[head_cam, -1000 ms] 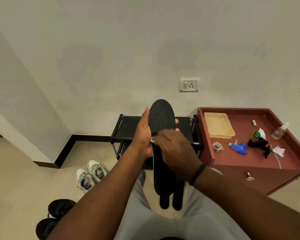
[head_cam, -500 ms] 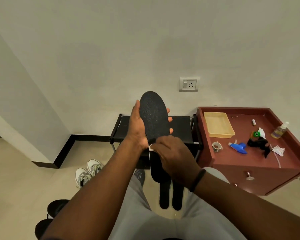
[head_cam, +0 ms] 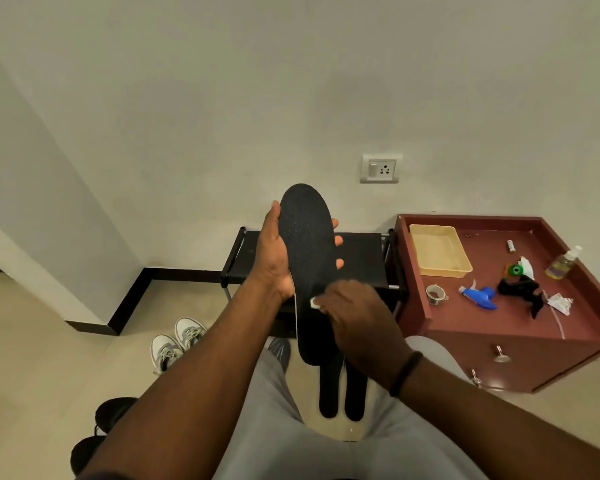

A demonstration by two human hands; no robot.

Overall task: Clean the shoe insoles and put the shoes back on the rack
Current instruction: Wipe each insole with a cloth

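My left hand (head_cam: pixel 274 254) grips a black speckled insole (head_cam: pixel 305 237) upright in front of me, thumb on its left edge and fingertips showing at its right edge. My right hand (head_cam: pixel 357 317) presses a small white wipe (head_cam: pixel 314 302) against the insole's lower half, fingers curled over it. Two more black insoles (head_cam: pixel 342 393) lie on the floor between my knees. The black shoe rack (head_cam: pixel 357 258) stands against the wall behind the insole. A white pair of sneakers (head_cam: pixel 177 341) and a black pair of shoes (head_cam: pixel 101 427) sit on the floor at the left.
A red-brown cabinet (head_cam: pixel 499 327) stands right of the rack. On it are a yellow tray (head_cam: pixel 437 251), a blue spray head (head_cam: pixel 480 296), a tape roll (head_cam: pixel 435 294), a small bottle (head_cam: pixel 563 263) and a black cloth (head_cam: pixel 520 289). A wall socket (head_cam: pixel 380 168) is above the rack.
My left hand lifted the insole higher and slightly left. My right hand with the wipe slid down along the insole toward its heel end.
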